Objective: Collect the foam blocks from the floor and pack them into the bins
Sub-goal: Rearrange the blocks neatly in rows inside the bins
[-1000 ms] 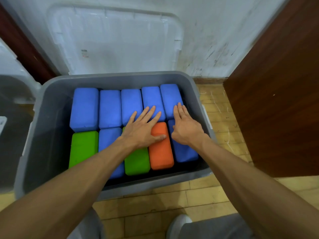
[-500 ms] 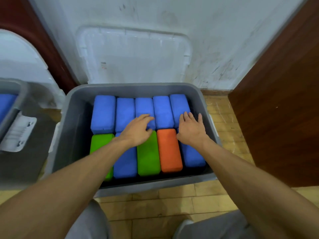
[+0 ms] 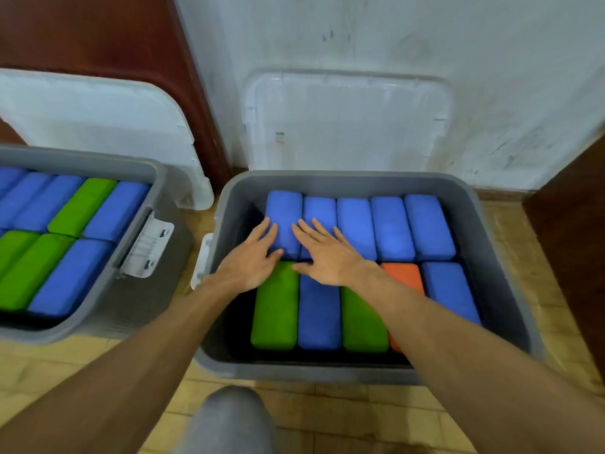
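Both hands flat, nothing held: left hand (image 3: 248,267) and right hand (image 3: 327,260) rest on the blocks (image 3: 389,227) packed in the centre bin (image 3: 343,181). Foam's probably light and squishy, so pinch one by its long sides.

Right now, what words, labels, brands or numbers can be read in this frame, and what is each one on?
Nothing can be quoted.
Small sticker on the clear lid leaning on the wall: printed, too small and blurred to read.
White latch on the left bin: dark marks only, unreadable.
Foam blocks, right bin: no text visible.
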Available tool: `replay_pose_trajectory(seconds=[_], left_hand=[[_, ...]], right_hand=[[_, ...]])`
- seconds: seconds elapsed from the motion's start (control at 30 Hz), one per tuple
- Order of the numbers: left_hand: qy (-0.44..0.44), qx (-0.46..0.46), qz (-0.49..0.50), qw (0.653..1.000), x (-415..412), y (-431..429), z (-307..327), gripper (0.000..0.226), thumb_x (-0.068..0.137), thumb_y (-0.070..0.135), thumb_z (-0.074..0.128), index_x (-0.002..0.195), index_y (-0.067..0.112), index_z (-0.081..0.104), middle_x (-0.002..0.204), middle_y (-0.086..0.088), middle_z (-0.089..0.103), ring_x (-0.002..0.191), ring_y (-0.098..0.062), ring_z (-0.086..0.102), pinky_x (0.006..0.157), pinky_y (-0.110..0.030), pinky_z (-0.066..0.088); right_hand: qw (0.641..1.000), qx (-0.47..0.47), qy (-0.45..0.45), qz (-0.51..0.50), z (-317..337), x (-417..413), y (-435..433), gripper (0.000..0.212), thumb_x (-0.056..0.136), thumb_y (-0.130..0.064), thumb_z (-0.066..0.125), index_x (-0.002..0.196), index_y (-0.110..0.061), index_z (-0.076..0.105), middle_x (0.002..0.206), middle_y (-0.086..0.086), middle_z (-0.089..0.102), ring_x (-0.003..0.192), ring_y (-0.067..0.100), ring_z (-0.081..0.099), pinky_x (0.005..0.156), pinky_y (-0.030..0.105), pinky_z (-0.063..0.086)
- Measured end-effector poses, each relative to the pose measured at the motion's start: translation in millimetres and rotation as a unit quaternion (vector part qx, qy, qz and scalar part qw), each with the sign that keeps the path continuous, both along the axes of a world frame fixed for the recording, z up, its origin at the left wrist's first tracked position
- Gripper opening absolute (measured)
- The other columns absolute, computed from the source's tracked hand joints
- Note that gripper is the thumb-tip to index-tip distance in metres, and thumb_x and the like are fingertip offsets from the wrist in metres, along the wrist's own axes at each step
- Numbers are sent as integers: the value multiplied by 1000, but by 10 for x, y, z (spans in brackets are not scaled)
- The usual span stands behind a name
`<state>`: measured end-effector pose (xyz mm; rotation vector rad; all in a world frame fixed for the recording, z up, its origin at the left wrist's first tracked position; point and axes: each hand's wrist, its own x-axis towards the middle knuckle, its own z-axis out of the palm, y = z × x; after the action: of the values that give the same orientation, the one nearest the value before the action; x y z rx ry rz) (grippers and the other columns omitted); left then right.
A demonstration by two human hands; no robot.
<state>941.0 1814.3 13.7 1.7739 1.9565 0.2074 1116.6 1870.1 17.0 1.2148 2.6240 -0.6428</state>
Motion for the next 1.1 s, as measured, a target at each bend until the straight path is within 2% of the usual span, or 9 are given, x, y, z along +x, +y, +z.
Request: replay_pose_trajectory(seconds=[0.1,0.23,0.37,0.6,0.67,0.77,0.9,1.03,1.1], left_hand=[[-91,20,60,994,-8,144,-39,57,100,29,48,151,14,27,161,3,12,147,-13,14,117,-26,14],[-101,52,110,987,-73,269,-132,55,92,22,63,143,15,44,156,2,30,142,-16,31,116,-31,26],[-109,58,134,983,-81,198,-195,54,88,23,67,139,18,50,152,4,36,140,-15,34,116,-29,26],[20,2,30,999,-41,97,-84,55,99,33,44,151,21,29,161,7,12,140,-24,34,110,-37,33],[64,-8,-7,998,-25,90,-78,55,101,30,36,153,16,22,162,1,6,140,-25,32,110,-35,29],[93,-40,-30,994,-60,81,-49,57,100,28,31,154,16,16,163,0,2,143,-21,26,115,-40,20],[170,-63,-55,982,-48,93,-11,61,98,32,30,153,14,13,162,-2,3,146,-19,17,118,-43,16],[244,-41,-54,967,143,78,37,63,99,37,30,151,5,16,161,-12,5,148,-24,8,119,-42,11],[205,21,-72,976,353,76,38,59,99,34,36,148,3,26,160,-17,10,148,-29,11,119,-42,12]], right_hand=[[999,-28,-11,-22,-22,-88,119,68,101,-46,35,154,-29,-2,161,-12,-8,149,14,-7,121,47,0],[999,-2,-37,-14,-14,-141,283,53,104,-32,27,154,-31,9,161,-15,2,149,13,2,118,45,10],[999,28,-33,-13,-97,-148,201,60,98,-19,35,153,-34,14,161,-18,5,149,12,2,115,46,12],[999,21,-40,-8,-172,-152,49,70,99,-46,37,155,-25,1,161,-12,-8,149,16,-11,119,52,-2],[999,20,-42,-16,-185,-159,62,66,100,-42,34,155,-27,2,161,-13,-8,149,15,-10,120,50,-2],[999,2,-38,-24,-171,-190,88,59,102,-32,31,155,-29,6,161,-15,-5,149,13,-9,120,47,-4],[997,-73,2,-33,-37,-159,161,54,104,-21,29,155,-23,12,162,-8,1,150,15,-4,120,42,-3],[987,-8,93,-129,60,268,34,55,99,-8,38,151,-10,25,161,5,17,148,17,15,120,30,11],[975,53,89,-197,39,660,-2,55,98,-10,41,151,-7,25,160,8,18,148,19,15,120,29,12]])
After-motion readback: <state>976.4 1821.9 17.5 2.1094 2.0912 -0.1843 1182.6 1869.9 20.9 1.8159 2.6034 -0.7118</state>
